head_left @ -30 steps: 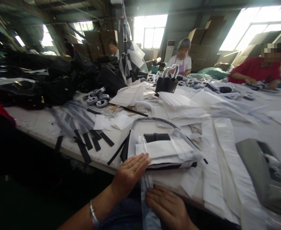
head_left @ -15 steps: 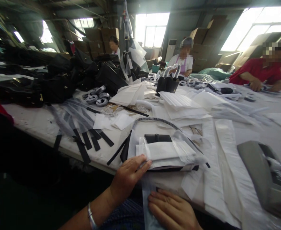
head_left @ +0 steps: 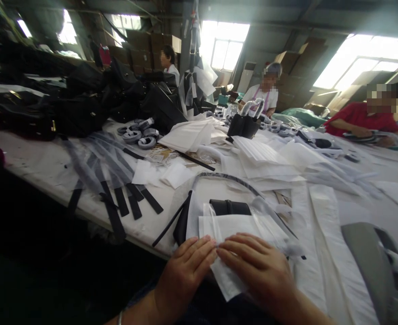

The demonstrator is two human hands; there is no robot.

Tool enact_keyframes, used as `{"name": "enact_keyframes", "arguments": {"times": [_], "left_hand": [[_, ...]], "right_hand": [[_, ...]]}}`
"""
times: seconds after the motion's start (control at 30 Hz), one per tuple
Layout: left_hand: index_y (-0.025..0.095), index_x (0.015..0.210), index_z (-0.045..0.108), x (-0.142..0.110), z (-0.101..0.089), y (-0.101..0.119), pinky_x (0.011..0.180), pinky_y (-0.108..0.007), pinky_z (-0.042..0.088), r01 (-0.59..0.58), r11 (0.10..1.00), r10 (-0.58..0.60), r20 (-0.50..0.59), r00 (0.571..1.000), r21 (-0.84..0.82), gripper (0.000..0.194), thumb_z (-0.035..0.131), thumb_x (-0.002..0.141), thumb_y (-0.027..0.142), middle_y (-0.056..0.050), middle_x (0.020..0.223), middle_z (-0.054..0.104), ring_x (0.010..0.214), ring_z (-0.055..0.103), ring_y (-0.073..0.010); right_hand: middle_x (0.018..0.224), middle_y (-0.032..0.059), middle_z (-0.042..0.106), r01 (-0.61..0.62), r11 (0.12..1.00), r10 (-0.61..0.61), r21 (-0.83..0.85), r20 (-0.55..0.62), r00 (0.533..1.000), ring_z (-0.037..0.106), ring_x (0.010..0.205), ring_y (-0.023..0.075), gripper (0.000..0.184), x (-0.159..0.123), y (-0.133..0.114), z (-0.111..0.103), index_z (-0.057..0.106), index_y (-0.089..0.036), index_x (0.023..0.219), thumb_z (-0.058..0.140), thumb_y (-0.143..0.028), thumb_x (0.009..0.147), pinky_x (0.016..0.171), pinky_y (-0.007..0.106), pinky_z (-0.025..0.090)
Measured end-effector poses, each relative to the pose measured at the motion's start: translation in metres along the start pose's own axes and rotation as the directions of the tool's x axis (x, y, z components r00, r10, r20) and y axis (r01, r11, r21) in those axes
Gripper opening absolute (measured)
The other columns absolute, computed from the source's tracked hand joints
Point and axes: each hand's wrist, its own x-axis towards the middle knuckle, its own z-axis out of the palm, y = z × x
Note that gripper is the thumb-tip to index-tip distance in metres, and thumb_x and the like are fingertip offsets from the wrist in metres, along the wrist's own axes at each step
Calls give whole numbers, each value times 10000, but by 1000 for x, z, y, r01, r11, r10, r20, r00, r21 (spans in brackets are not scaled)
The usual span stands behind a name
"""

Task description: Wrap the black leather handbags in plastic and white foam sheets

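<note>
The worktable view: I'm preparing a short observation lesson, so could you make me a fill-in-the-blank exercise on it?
1. The left hand and the right hand both touch layers of wrapping that are ______ in colour.
2. In the view, the flat black strips lie to the ______ of the strapped bag.
3. The rightmost person wears a top that is ______ in colour.

Missing words: white; left; red.

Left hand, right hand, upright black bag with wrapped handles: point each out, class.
Left hand (head_left: 187,265): head view, its back.
Right hand (head_left: 264,266): head view, its back.
Upright black bag with wrapped handles (head_left: 242,127): head view, body's middle.
</note>
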Motion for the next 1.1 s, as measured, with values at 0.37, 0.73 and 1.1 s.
{"name": "enact_keyframes", "arguments": {"times": [0.37,0.73,1.1], "left_hand": [[190,1001,723,-2,-4,-10,1030,-241,472,34,997,-27,-107,994,63,325,402,1009,139,12,998,758,978,695,-140],[194,974,732,2,28,-12,1007,-183,456,107,994,-110,-344,933,-29,307,426,996,181,23,800,752,770,715,-93],[185,891,693,11,19,-14,813,-251,551,3,989,13,-104,995,148,355,377,1004,302,-109,1123,733,1024,698,-213]], "right_hand": [[720,-2,602,-588,759,509,281,308,804,588,688,152,178,24,29,40,738,-255,796,615,-147,864,625,258,450],[671,-21,602,-747,655,668,113,376,642,566,594,127,134,33,38,50,682,-221,689,722,-256,812,561,243,395],[680,-79,648,-793,607,715,42,405,569,584,602,135,362,43,52,58,531,-239,1008,771,-289,741,557,232,325]]}}
